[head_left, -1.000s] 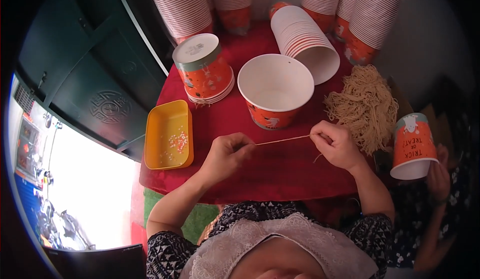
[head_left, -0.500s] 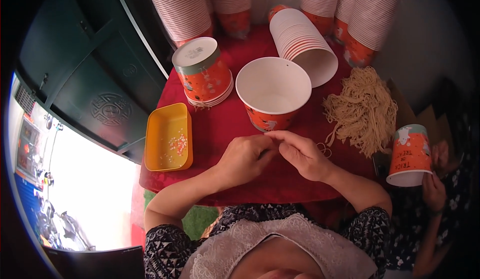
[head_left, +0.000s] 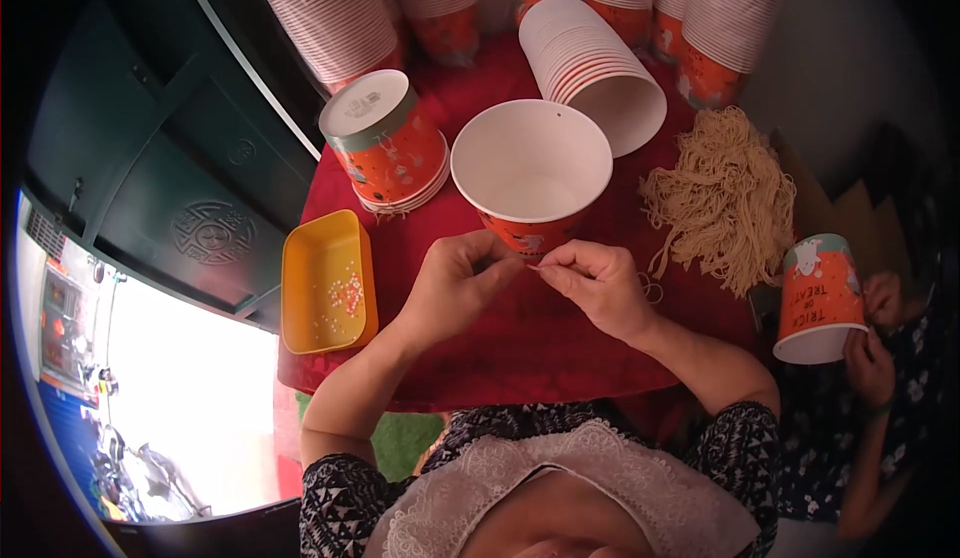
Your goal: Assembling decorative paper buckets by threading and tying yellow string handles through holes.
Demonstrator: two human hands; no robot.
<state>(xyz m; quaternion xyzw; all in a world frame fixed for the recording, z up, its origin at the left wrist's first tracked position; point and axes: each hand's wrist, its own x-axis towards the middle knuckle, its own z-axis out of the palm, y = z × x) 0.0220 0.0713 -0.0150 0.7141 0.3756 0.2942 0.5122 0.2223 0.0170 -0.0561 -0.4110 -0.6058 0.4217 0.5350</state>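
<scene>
An orange paper bucket [head_left: 533, 234] with a white inside stands upright on the red cloth, just beyond my hands; a small hole shows near its far rim. My left hand [head_left: 455, 283] and my right hand [head_left: 598, 280] meet in front of it, thumbs and forefingers pinched. Something tiny, pinkish, sits at the fingertips, too small to name. To the left, a yellow tray [head_left: 372, 308] holds small pink and white beads [head_left: 347, 296]. On the right lies a tangled heap of tan cords [head_left: 725, 198], and a loose cord loop [head_left: 651, 288] is beside my right hand.
Upside-down nested buckets [head_left: 388, 148] stand at left; another nested stack [head_left: 585, 63] lies on its side behind. Tall wrapped stacks [head_left: 320, 18] line the back. At right, another person's hands [head_left: 875, 358] hold an upside-down bucket [head_left: 820, 303]. A dark green door [head_left: 170, 158] borders the left.
My hands have turned and lifted slightly, bringing their fingertips together in front of the bucket. The whole view has shifted a little. The other person still holds the bucket.
</scene>
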